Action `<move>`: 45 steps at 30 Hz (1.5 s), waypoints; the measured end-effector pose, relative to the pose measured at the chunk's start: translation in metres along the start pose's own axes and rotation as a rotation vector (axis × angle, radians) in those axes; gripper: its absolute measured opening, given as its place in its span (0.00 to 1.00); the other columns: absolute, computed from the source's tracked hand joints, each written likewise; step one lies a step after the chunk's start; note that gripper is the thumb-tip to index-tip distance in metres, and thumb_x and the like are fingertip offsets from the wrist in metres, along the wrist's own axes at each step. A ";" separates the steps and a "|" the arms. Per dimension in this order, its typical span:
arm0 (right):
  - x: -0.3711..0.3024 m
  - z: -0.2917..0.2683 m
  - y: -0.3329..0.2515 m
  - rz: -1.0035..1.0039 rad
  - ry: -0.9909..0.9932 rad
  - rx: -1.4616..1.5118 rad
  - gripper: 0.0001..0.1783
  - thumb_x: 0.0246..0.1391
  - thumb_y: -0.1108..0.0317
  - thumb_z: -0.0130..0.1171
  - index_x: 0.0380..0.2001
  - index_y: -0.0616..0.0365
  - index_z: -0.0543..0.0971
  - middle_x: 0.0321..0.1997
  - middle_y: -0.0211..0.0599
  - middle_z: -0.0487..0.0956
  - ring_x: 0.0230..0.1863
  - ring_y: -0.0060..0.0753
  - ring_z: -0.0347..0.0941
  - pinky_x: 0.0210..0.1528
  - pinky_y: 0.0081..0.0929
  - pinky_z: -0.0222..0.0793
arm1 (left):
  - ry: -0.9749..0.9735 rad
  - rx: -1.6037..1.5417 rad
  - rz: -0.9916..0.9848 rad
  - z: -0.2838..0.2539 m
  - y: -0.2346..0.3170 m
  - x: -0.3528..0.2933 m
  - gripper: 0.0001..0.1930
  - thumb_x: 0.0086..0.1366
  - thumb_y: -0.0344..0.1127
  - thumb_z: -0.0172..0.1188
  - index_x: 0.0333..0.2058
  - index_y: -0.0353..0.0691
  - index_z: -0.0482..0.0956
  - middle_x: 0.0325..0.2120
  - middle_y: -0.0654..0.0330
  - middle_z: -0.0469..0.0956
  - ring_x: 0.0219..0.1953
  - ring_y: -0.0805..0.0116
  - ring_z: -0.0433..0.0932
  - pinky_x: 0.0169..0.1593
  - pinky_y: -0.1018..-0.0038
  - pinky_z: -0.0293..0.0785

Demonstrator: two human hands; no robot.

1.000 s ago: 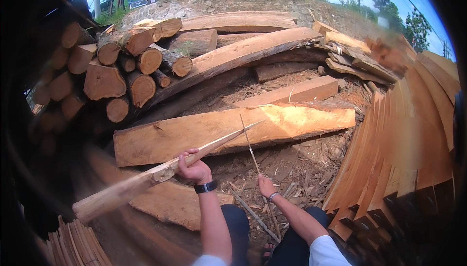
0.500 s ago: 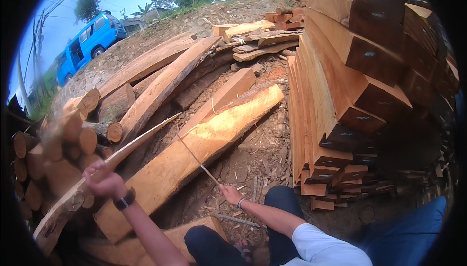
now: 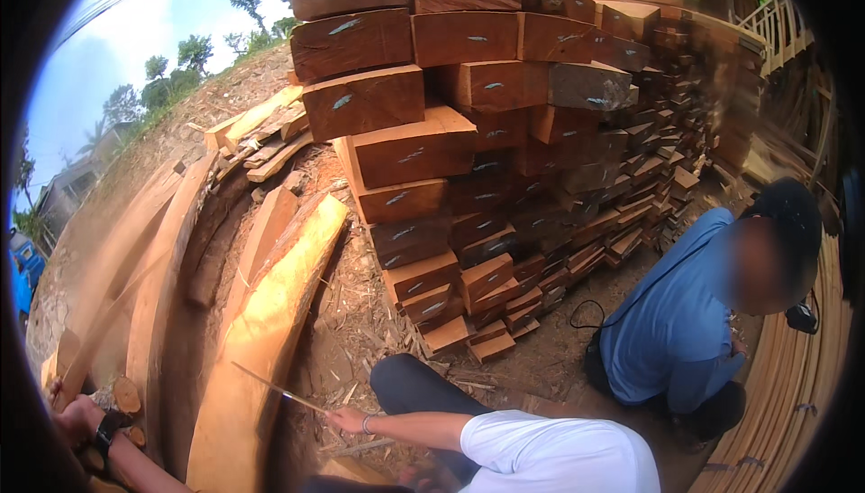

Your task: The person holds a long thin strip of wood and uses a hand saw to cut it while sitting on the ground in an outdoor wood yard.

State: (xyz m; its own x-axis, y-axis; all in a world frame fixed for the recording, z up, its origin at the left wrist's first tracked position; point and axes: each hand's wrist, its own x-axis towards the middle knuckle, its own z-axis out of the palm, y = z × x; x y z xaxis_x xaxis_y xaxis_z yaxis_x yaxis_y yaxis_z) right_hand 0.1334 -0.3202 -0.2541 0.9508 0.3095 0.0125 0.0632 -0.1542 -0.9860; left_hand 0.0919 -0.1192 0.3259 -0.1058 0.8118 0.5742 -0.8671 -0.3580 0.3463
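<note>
My right hand [image 3: 345, 419] is closed round a slim wooden-handled tool [image 3: 286, 395]. A shiny band sits partway along the tool, and its thin far end lies over a broad sawn plank [image 3: 257, 331]; its exact kind cannot be made out. At the lower left edge, my left hand [image 3: 79, 415], below a dark wristwatch [image 3: 110, 428], grips a long wooden strip [image 3: 101, 331]. The strip rises from that hand toward the upper right, blurred along its length. Part of the left hand's grip is hidden at the dark rim of the view.
A tall stack of sawn beams [image 3: 387, 146] stands ahead. At right, a person in a blue shirt [image 3: 671, 313] crouches beside long bundled wood strips [image 3: 793, 385]. Planks and round logs [image 3: 126, 394] lie on the left, with wood chips on the dirt [image 3: 338, 349].
The view has swung right, bringing the crouching person and more of the beam stack in. The blue van has slid to the left edge. Both hands keep their holds.
</note>
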 end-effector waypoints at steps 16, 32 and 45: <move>-0.002 -0.012 0.020 0.042 -0.084 -0.282 0.40 0.64 0.38 0.30 0.23 0.57 0.81 0.25 0.45 0.80 0.34 0.48 0.78 0.42 0.43 0.69 | 0.235 -0.352 -0.004 0.030 0.076 0.100 0.13 0.52 0.35 0.59 0.20 0.35 0.65 0.17 0.53 0.73 0.16 0.63 0.73 0.21 0.70 0.73; 0.005 -0.014 0.028 0.012 -0.075 -0.256 0.40 0.64 0.35 0.30 0.25 0.58 0.80 0.19 0.41 0.77 0.23 0.40 0.76 0.33 0.39 0.69 | 0.257 -0.269 0.087 0.032 0.061 0.127 0.15 0.53 0.38 0.60 0.18 0.31 0.71 0.18 0.49 0.77 0.17 0.60 0.76 0.23 0.69 0.75; 0.011 -0.019 0.024 -0.012 -0.069 -0.243 0.42 0.63 0.35 0.32 0.27 0.65 0.79 0.29 0.57 0.79 0.36 0.61 0.76 0.42 0.51 0.67 | 0.139 -0.274 0.088 0.040 0.021 0.128 0.14 0.55 0.34 0.61 0.25 0.28 0.68 0.20 0.47 0.76 0.19 0.59 0.78 0.24 0.68 0.78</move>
State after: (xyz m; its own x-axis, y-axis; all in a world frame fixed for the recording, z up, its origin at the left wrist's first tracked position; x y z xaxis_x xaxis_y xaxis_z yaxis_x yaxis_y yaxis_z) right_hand 0.1511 -0.3381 -0.2742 0.9273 0.3744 0.0042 0.1531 -0.3690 -0.9167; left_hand 0.0797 -0.0410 0.4363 -0.2355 0.8451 0.4800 -0.9485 -0.3075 0.0761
